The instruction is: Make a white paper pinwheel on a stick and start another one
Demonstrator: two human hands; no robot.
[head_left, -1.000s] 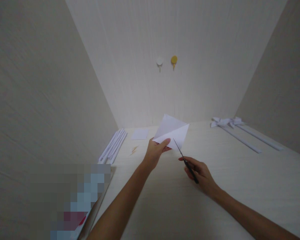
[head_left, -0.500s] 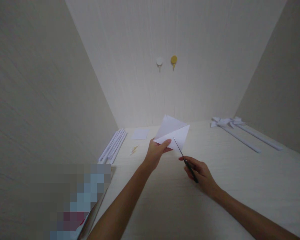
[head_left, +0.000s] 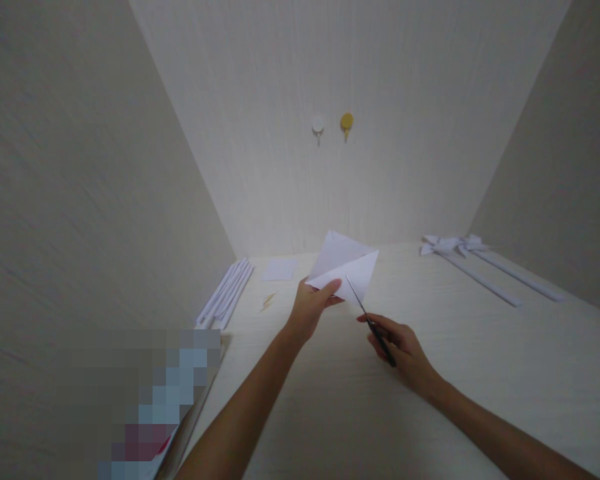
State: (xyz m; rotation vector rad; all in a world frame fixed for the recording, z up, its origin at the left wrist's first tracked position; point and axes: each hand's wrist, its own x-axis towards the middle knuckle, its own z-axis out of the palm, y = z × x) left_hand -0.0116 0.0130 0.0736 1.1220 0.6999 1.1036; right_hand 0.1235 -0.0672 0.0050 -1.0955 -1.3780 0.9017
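Note:
My left hand (head_left: 313,303) grips a square sheet of white paper (head_left: 344,260) at its near left corner, thumb on top. A diagonal crease runs across the sheet. In my right hand (head_left: 397,343) is a pair of scissors (head_left: 373,327) with dark handles. Their slim blades look closed together and point up and left, with the tip over the paper's lower right part. Whether the tip touches the sheet I cannot tell.
On the white table (head_left: 460,373), several rolled paper sticks (head_left: 233,290) lie at left, near a flat paper square (head_left: 280,269) and small gold strips (head_left: 267,302). Folded paper pinwheels (head_left: 453,245) on sticks lie at right. A white hook (head_left: 318,125) and a yellow hook (head_left: 347,121) are on the back wall.
The view has shifted very slightly. Both hands, the paper and the scissors keep practically the same positions.

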